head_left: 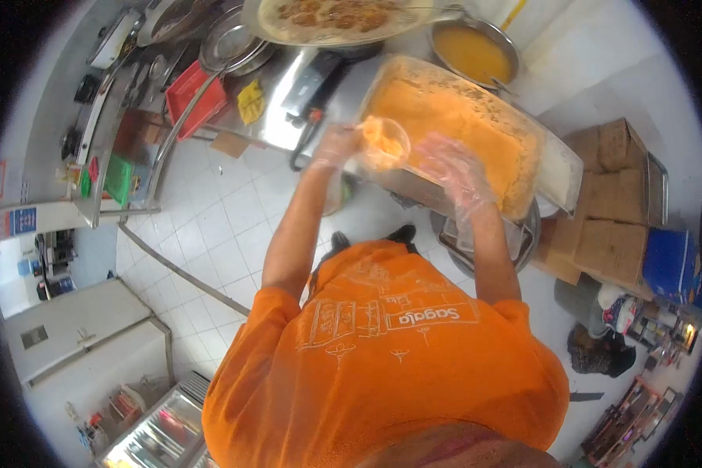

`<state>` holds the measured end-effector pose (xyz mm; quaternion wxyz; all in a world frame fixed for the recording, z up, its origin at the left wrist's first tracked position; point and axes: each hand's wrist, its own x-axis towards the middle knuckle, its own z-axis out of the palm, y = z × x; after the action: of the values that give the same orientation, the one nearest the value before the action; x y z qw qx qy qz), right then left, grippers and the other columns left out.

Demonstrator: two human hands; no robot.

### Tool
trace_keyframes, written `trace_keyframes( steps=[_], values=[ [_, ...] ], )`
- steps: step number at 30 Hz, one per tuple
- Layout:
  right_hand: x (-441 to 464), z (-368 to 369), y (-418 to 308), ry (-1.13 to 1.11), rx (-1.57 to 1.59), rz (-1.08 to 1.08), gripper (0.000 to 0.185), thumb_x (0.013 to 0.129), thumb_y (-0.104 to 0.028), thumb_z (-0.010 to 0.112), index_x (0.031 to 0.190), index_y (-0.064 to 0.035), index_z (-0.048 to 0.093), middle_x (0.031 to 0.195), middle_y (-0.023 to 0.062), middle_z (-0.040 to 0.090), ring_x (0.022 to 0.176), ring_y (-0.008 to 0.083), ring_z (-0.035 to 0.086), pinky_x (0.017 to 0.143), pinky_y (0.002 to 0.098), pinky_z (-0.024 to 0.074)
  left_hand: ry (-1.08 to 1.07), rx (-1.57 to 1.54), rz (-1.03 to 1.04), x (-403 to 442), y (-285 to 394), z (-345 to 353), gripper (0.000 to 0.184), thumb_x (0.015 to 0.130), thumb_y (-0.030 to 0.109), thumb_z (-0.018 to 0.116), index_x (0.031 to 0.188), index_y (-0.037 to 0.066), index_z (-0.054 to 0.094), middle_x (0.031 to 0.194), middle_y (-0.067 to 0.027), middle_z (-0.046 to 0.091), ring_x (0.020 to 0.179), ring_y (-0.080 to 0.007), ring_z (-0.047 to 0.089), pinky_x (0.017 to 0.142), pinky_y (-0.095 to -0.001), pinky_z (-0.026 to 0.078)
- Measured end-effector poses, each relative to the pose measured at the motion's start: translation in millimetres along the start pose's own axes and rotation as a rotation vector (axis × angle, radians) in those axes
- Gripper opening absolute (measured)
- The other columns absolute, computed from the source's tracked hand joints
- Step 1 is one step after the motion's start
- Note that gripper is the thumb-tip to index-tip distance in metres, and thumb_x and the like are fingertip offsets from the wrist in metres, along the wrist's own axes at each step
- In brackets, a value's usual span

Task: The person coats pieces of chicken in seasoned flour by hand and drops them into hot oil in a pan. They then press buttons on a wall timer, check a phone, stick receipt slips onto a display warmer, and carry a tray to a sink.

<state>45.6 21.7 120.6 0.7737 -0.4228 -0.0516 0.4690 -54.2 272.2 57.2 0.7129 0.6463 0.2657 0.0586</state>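
A clear plastic glove covers my left hand [338,146], whose fingers close on the rim of a clear round container [387,143] with pieces coated in orange crumbs. To its right, my right hand [450,165], also gloved, is over the near side of a large tray [528,171] filled with orange crumbs [452,109]. The right hand's fingers are blurred and look spread, with nothing plainly held in them. The container is at the tray's near left corner.
A bowl of yellow liquid [476,54] and an oval platter of browned food [281,30] stand beyond the tray. A red basket [203,97] and yellow cloth [250,102] lie left. Cardboard boxes [608,210] are stacked right.
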Motion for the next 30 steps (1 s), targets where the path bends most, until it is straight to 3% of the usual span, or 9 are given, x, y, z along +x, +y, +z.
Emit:
trace_keyframes(
  steps=[3, 7, 10, 11, 14, 22, 24, 27, 30],
  values=[
    [18, 51, 38, 0.124, -0.44, -0.188, 0.052, 0.084, -0.016, 0.066, 0.13, -0.003, 0.047, 0.129, 0.0149, 0.053, 0.117, 0.0282, 0.054, 0.097, 0.0383, 0.0455, 0.074, -0.038, -0.079, -3, -42, -56, 0.02, 0.088, 0.011, 0.059, 0.099, -0.005, 0.063, 0.09, -0.0097, 0.066, 0.075, -0.0144, 0.064, 0.069, -0.0249, 0.052],
    [71, 131, 122, -0.223, -1.336, -1.06, 0.05, 0.079, -0.011, 0.07, 0.126, -0.0065, 0.053, 0.124, 0.0117, 0.057, 0.107, 0.0261, 0.06, 0.087, 0.0342, 0.0517, 0.116, -0.499, -0.127, -73, 7, -79, 0.021, 0.089, 0.013, 0.058, 0.103, -0.003, 0.059, 0.097, -0.0098, 0.064, 0.085, -0.0164, 0.064, 0.071, -0.0263, 0.054],
    [100, 141, 182, -0.17, -1.236, -0.85, 0.043, 0.079, -0.008, 0.069, 0.119, -0.0038, 0.057, 0.119, 0.0113, 0.061, 0.102, 0.0231, 0.062, 0.084, 0.0325, 0.053, 0.008, -0.918, -0.248, -90, -13, -131, 0.019, 0.09, 0.011, 0.056, 0.104, -0.002, 0.058, 0.096, -0.0101, 0.062, 0.091, -0.0161, 0.062, 0.072, -0.0248, 0.054],
    [96, 162, 187, -0.097, -0.74, -0.292, 0.032, 0.078, 0.001, 0.064, 0.11, -0.0013, 0.061, 0.109, 0.0107, 0.065, 0.096, 0.0204, 0.064, 0.083, 0.0304, 0.0526, 0.044, -0.917, -0.288, -96, -24, -150, 0.019, 0.09, 0.01, 0.054, 0.105, -0.001, 0.058, 0.096, -0.0101, 0.062, 0.091, -0.0158, 0.062, 0.073, -0.024, 0.054],
    [140, 137, 267, 0.028, -0.332, -0.202, 0.028, 0.075, 0.004, 0.063, 0.103, 0.0009, 0.063, 0.103, 0.0104, 0.065, 0.091, 0.0182, 0.063, 0.08, 0.0302, 0.0524, 0.107, -0.882, -0.404, -115, -82, -189, 0.02, 0.089, 0.008, 0.052, 0.107, 0.0, 0.056, 0.095, -0.0094, 0.06, 0.089, -0.0151, 0.06, 0.073, -0.0221, 0.053],
    [254, -9, 489, 0.364, -0.968, 0.455, 0.056, 0.067, -0.007, 0.073, 0.118, 0.0029, 0.051, 0.111, 0.0158, 0.058, 0.095, 0.0178, 0.059, 0.079, 0.0305, 0.0504, 0.514, -0.492, -0.503, -92, -403, -192, 0.027, 0.088, 0.023, 0.054, 0.112, 0.01, 0.055, 0.106, -0.0037, 0.057, 0.091, -0.0168, 0.054, 0.078, -0.0327, 0.047],
    [298, 18, 519, 0.363, -1.703, 0.579, 0.046, 0.067, -0.02, 0.074, 0.107, -0.0013, 0.061, 0.105, 0.0153, 0.063, 0.092, 0.0212, 0.062, 0.078, 0.033, 0.0509, 0.558, -0.623, -0.612, -84, -413, -198, 0.031, 0.09, 0.025, 0.051, 0.118, 0.011, 0.052, 0.116, -0.0049, 0.054, 0.1, -0.0184, 0.053, 0.085, -0.035, 0.045],
    [309, -6, 557, 0.305, -1.377, 0.6, 0.049, 0.071, -0.035, 0.071, 0.109, -0.0052, 0.063, 0.106, 0.0148, 0.064, 0.1, 0.0253, 0.061, 0.086, 0.0372, 0.0476, 0.596, -0.94, -0.666, -89, -435, -204, 0.036, 0.093, 0.027, 0.048, 0.125, 0.011, 0.048, 0.127, -0.007, 0.05, 0.108, -0.0195, 0.051, 0.091, -0.0372, 0.043],
    [329, -93, 628, -0.006, -1.321, 0.417, 0.072, 0.084, -0.043, 0.06, 0.14, -0.0068, 0.033, 0.136, 0.0154, 0.043, 0.119, 0.0281, 0.047, 0.094, 0.0391, 0.042, 0.676, -1.191, -0.59, -75, -452, -214, 0.035, 0.095, 0.03, 0.047, 0.124, 0.009, 0.047, 0.124, -0.0072, 0.051, 0.108, -0.0191, 0.051, 0.092, -0.0378, 0.043]
  ],
)
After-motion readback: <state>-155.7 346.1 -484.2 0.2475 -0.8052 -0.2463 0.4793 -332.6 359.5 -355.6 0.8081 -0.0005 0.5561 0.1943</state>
